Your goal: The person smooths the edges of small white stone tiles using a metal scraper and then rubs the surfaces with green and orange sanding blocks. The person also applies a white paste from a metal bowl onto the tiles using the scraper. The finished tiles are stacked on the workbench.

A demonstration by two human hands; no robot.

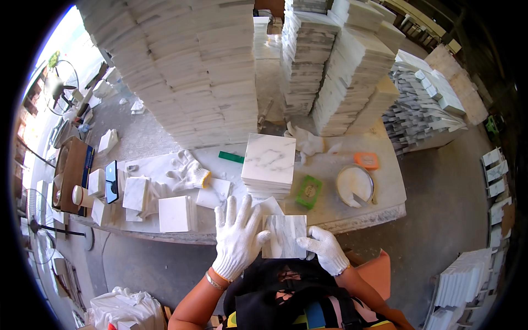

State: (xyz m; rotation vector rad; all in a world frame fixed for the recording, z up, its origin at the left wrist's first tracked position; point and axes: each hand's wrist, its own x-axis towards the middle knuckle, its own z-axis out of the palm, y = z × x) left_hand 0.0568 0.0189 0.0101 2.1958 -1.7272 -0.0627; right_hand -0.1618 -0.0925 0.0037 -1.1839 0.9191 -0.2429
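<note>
Both of my hands wear white knit gloves. A square grey-veined marble tile is held in front of my body by my right hand, thumb on its face and fingers behind its right edge. My left hand has its fingers spread, its thumb at the tile's left edge; whether it touches is unclear. Just beyond stands a stack of square marble tiles on the stone-topped table. A white tile lies partly hidden behind the held one. Right of the stack sits a green block.
Tall tile stacks rise behind the table. To the right are a round dish of white paste and an orange block. On the left lie a loose glove, white tiles, a phone and a cup.
</note>
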